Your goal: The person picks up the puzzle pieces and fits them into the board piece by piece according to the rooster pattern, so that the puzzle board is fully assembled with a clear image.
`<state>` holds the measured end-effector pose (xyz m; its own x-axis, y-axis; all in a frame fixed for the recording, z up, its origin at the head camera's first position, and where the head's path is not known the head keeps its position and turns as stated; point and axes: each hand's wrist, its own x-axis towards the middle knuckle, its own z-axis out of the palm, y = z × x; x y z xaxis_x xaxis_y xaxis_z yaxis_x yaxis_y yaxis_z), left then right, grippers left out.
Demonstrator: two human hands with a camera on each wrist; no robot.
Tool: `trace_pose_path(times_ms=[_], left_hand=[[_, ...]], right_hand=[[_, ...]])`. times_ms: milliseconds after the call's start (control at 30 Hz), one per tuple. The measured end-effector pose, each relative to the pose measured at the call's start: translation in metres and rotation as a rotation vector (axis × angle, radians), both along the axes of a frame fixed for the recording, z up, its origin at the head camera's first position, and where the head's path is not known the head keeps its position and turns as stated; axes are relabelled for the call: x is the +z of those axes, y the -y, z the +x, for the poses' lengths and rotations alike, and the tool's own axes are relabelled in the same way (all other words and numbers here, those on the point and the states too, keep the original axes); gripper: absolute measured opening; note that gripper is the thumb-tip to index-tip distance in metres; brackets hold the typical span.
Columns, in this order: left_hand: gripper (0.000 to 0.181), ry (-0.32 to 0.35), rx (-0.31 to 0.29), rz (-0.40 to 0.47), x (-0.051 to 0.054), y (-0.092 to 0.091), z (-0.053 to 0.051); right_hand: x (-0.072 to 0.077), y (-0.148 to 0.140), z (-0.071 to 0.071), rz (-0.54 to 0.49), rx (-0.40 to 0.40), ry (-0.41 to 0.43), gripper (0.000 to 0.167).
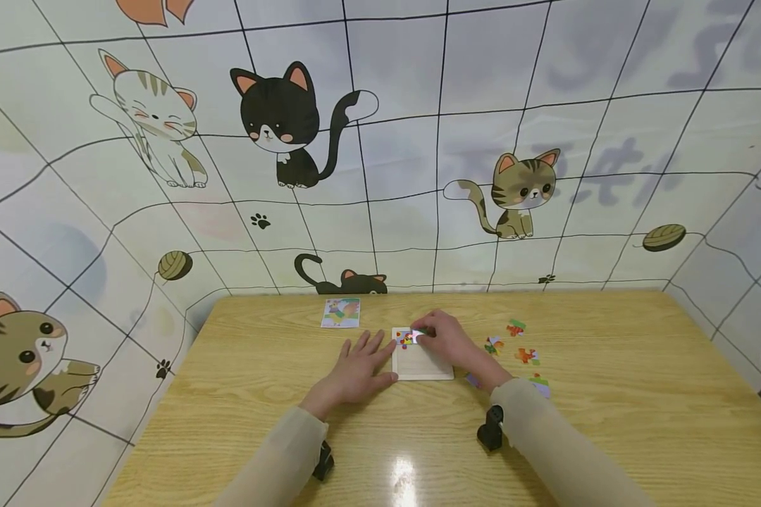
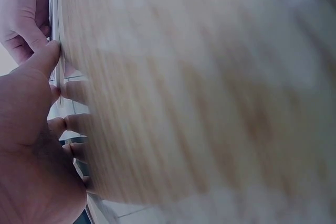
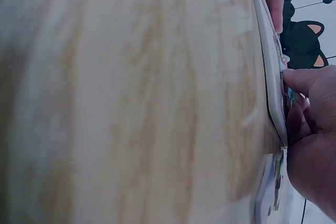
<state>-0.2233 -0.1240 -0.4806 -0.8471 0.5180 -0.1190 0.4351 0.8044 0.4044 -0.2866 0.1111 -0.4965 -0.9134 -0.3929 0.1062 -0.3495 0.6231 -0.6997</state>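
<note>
A pale wooden puzzle tray (image 1: pixel 423 365) lies on the table, with a colourful puzzle piece (image 1: pixel 404 339) in its upper left corner. My left hand (image 1: pixel 357 372) rests with spread, straight fingers at the tray's left edge; its thumb touches that edge in the left wrist view. Over the tray's top side, my right hand (image 1: pixel 447 339) pinches another puzzle piece (image 1: pixel 417 338) between thumb and fingers, right beside the first one. Most of this piece is hidden by the fingers. In the right wrist view the thumb and curled fingers of the right hand (image 3: pixel 315 124) meet above the tray's rim (image 3: pixel 270 66).
Several loose puzzle pieces lie right of the tray, among them an orange one (image 1: pixel 527 355) and a green-edged one (image 1: pixel 516 327); some are partly behind the right forearm. A square picture card (image 1: pixel 341 313) lies at the back left. A cat-patterned curtain (image 1: pixel 399 176) stands behind the table (image 1: pixel 609 394).
</note>
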Motion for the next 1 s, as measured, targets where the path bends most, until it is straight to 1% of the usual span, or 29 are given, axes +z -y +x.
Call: trace_pose_path(times_ms=[367, 633, 767, 1000], left_hand=[[0.065, -0.012, 0.0, -0.003, -0.0023, 0.0004, -0.001], [0.065, -0.008, 0.01, 0.003, -0.002, -0.0008, -0.0008], [0.065, -0.009, 0.011, -0.004, -0.003, -0.0007, -0.001], [0.065, -0.013, 0.011, -0.005, -0.0051, -0.0003, -0.0018]], right_hand=[[0.0012, 0.0017, 0.0021, 0.021, 0.003, 0.005, 0.023], [0.0026, 0.001, 0.0041, 0.028, 0.02, -0.025, 0.023], [0.003, 0.0018, 0.0044, 0.016, -0.004, 0.001, 0.023], [0.002, 0.0025, 0.0041, -0.015, -0.045, 0.022, 0.019]])
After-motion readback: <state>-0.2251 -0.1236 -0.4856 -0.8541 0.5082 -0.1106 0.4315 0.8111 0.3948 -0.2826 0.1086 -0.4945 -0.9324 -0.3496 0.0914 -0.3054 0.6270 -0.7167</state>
